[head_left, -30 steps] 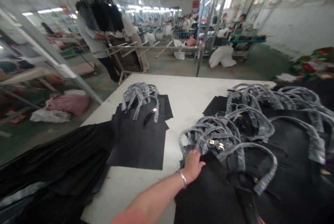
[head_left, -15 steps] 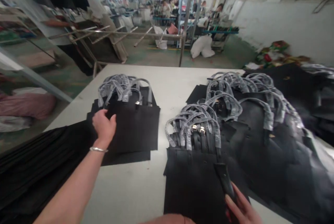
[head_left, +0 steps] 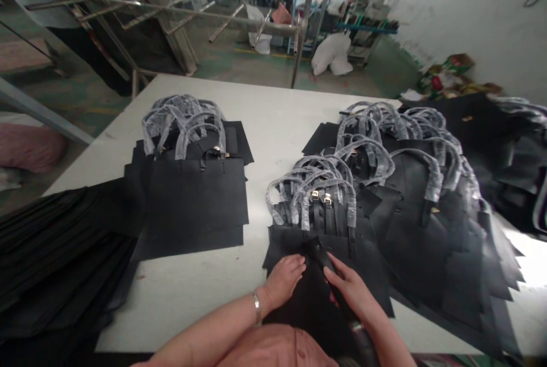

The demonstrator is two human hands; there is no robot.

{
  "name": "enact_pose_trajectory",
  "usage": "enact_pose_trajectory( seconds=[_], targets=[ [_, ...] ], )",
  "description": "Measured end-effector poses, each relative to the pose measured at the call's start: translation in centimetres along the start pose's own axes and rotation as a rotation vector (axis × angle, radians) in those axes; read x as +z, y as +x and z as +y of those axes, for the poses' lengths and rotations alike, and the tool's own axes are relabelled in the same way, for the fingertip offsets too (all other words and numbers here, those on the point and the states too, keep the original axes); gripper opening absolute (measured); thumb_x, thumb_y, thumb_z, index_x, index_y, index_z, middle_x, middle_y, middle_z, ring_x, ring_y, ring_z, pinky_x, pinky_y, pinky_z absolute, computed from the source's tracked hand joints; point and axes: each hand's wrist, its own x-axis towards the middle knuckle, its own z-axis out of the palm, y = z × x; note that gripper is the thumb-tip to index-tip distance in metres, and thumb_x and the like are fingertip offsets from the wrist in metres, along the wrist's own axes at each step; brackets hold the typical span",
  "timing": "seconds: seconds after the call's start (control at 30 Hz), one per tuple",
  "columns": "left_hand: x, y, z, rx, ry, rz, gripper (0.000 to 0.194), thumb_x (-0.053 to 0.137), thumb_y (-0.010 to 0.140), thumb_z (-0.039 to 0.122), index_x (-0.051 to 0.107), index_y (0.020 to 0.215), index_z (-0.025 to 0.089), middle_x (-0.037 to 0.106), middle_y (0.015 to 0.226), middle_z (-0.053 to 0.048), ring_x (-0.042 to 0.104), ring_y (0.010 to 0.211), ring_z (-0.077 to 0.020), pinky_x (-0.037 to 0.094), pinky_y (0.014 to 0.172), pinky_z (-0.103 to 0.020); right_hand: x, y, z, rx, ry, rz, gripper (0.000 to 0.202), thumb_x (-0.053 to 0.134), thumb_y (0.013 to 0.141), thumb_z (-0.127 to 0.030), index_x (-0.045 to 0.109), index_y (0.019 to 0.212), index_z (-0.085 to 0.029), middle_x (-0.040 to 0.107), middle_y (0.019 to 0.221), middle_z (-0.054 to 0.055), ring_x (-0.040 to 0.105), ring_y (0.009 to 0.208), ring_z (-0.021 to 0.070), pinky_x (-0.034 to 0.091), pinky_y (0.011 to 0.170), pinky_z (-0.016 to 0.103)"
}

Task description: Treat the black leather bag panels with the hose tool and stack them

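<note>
In my right hand (head_left: 348,284) is a long black hand tool (head_left: 318,253) with a wide, flat end; its exact kind does not show. It slants over the black bag panel (head_left: 290,315) in front of me. My left hand (head_left: 284,280), with a silver bangle at the wrist, lies on this panel, fingers stretched out and close together near the tool's end. Its thumb is hidden. Just beyond both hands, plastic-wrapped bag handles (head_left: 318,176) arch up in a bunch, with gold buckles (head_left: 327,198) on black straps between them.
On the white table (head_left: 273,110), another stack of black bag panels (head_left: 196,196) with wrapped handles lies left. Fanned black sheets (head_left: 55,253) spread at the near left. More handled panels (head_left: 431,253) overlap at right. A metal rack (head_left: 213,16) stands beyond the table, with a person behind its left end.
My left hand has left the left stack and come across to the panel before me. My right hand has brought the black tool leftward, near it. The view has tilted down.
</note>
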Motion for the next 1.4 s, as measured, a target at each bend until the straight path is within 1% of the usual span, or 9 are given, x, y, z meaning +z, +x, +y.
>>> enact_pose_trajectory(
  seconds=[0.2, 0.37, 0.47, 0.53, 0.63, 0.8, 0.9, 1.13, 1.4],
  targets=[
    [0.4, -0.7, -1.1, 0.061, 0.032, -0.010, 0.033, 0.043, 0.095, 0.013, 0.054, 0.127, 0.015, 0.056, 0.134, -0.012, 0.045, 0.131, -0.0222, 0.043, 0.106, -0.043, 1.8, 1.8, -2.0, -0.094, -0.070, 0.121, 0.076, 0.060, 0.078, -0.050, 0.042, 0.145, -0.019, 0.070, 0.079, 0.000, 0.060, 0.052, 0.0158, 0.049, 0.049, 0.028],
    [0.2, -1.1, -1.2, 0.104, 0.038, -0.071, 0.031, 0.042, 0.096, 0.014, 0.056, 0.124, 0.014, 0.061, 0.126, -0.010, 0.048, 0.125, -0.0218, 0.040, 0.105, -0.040, 2.7, 1.5, -1.2, -0.116, -0.175, -0.065, 0.067, 0.061, 0.079, -0.048, 0.051, 0.139, -0.019, 0.075, 0.089, 0.002, 0.060, 0.047, 0.0145, 0.051, 0.049, 0.029],
    [0.3, -1.1, -1.1, 0.092, 0.049, -0.134, 0.025, 0.044, 0.095, 0.016, 0.061, 0.113, 0.016, 0.066, 0.110, -0.009, 0.054, 0.115, -0.0217, 0.042, 0.101, -0.039, 4.1, 2.2, -0.9, -0.174, -0.298, -0.029, 0.061, 0.061, 0.079, -0.046, 0.059, 0.133, -0.017, 0.076, 0.080, 0.003, 0.064, 0.048, 0.0187, 0.055, 0.053, 0.033],
    [0.3, -1.0, -0.9, 0.091, 0.046, -0.157, 0.024, 0.045, 0.095, 0.017, 0.062, 0.111, 0.016, 0.066, 0.110, -0.009, 0.053, 0.115, -0.0219, 0.042, 0.100, -0.038, 4.9, 2.9, -1.3, -0.244, -0.334, 0.056, 0.060, 0.061, 0.079, -0.046, 0.060, 0.132, -0.018, 0.078, 0.094, 0.007, 0.072, 0.073, 0.0253, 0.058, 0.073, 0.038],
    [0.0, -0.9, -0.8, 0.106, -0.007, -0.124, 0.027, 0.045, 0.095, 0.016, 0.059, 0.118, 0.015, 0.062, 0.121, -0.010, 0.050, 0.121, -0.0209, 0.041, 0.104, -0.037, 5.0, 3.3, -2.0, -0.317, -0.303, 0.162, 0.064, 0.060, 0.080, -0.049, 0.055, 0.137, -0.020, 0.071, 0.119, 0.008, 0.065, 0.109, 0.0284, 0.050, 0.096, 0.040],
    [-2.8, 0.1, -3.3, -0.042, -0.197, 0.100, 0.028, 0.038, 0.099, 0.021, 0.061, 0.116, 0.018, 0.063, 0.117, -0.008, 0.055, 0.110, -0.0170, 0.047, 0.096, -0.032, 2.6, 1.3, -1.3, -0.133, -0.199, 0.033, 0.072, 0.059, 0.081, -0.052, 0.045, 0.144, -0.020, 0.073, 0.078, 0.000, 0.065, 0.057, 0.0184, 0.054, 0.058, 0.031],
    [-5.7, 1.9, -6.5, -0.154, -0.170, 0.172, 0.026, 0.042, 0.099, 0.024, 0.064, 0.112, 0.019, 0.062, 0.109, -0.009, 0.056, 0.105, -0.0190, 0.048, 0.092, -0.034, 2.1, -0.2, -0.1, -0.050, -0.159, -0.047, 0.072, 0.060, 0.081, -0.049, 0.043, 0.144, -0.018, 0.067, 0.071, -0.003, 0.058, 0.051, 0.0143, 0.049, 0.051, 0.027],
    [-9.0, 7.2, -11.6, 0.196, -0.046, -0.260, 0.016, 0.055, 0.094, 0.028, 0.068, 0.103, 0.024, 0.062, 0.103, -0.004, 0.058, 0.096, -0.0169, 0.045, 0.084, -0.026, 3.0, -0.2, 0.9, -0.013, -0.180, -0.092, 0.068, 0.058, 0.083, -0.046, 0.044, 0.144, -0.018, 0.064, 0.069, -0.004, 0.056, 0.051, 0.0136, 0.047, 0.052, 0.026],
    [-8.6, 9.4, -12.5, 0.294, -0.107, -0.376, 0.012, 0.061, 0.091, 0.026, 0.067, 0.081, 0.022, 0.059, 0.090, -0.001, 0.057, 0.085, -0.0142, 0.042, 0.075, -0.022, 2.7, 0.4, 1.6, -0.017, -0.237, -0.082, 0.066, 0.057, 0.085, -0.045, 0.044, 0.145, -0.019, 0.061, 0.065, -0.005, 0.057, 0.051, 0.0133, 0.046, 0.054, 0.026]
  ],
)
